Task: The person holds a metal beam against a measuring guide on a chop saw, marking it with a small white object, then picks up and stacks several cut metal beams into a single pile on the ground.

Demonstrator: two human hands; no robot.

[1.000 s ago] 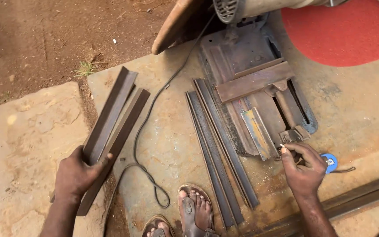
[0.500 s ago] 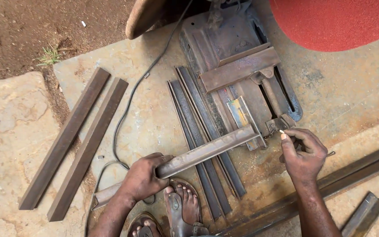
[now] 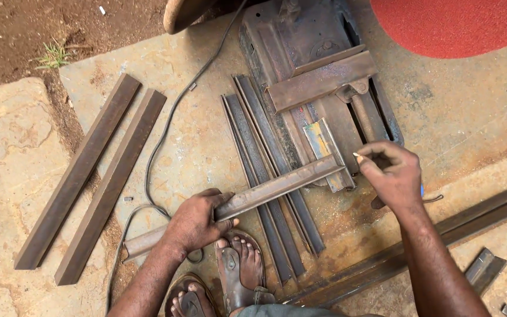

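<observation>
Ground: Rough concrete slab (image 3: 453, 117) beside bare reddish earth (image 3: 19, 29); we look straight down on it.

Left hand: We see the left hand (image 3: 198, 222) clamped around a long rusty steel angle bar (image 3: 277, 188), fingers wrapped over its upper edge near the lower end.

Angle bar: It runs on a slant from beside the left wrist up to the right, its far end resting on the base of a rusted metal cut-off saw (image 3: 318, 88) and touching a small shiny steel offcut (image 3: 324, 144) there.

Right hand: We see the right hand (image 3: 391, 176) closed, thumb and fingers pinched on a thin pale marking stick (image 3: 357, 157), whose tip points at the bar's far end; we cannot tell whether it touches.

Under the bar: Three dark steel angle lengths (image 3: 265, 176) lie side by side on the slab, crossed by the held bar.

Left of scene: Two more brown steel angle bars (image 3: 95, 176) lie parallel, well apart from the hands.

Cable: A black power cord (image 3: 171, 117) curves between the two groups.

Foreground: A sandalled foot (image 3: 240, 270) rests just below the left hand; a long steel section (image 3: 476, 220) runs under the right forearm.

Top right: Red round mat (image 3: 459, 23).
</observation>
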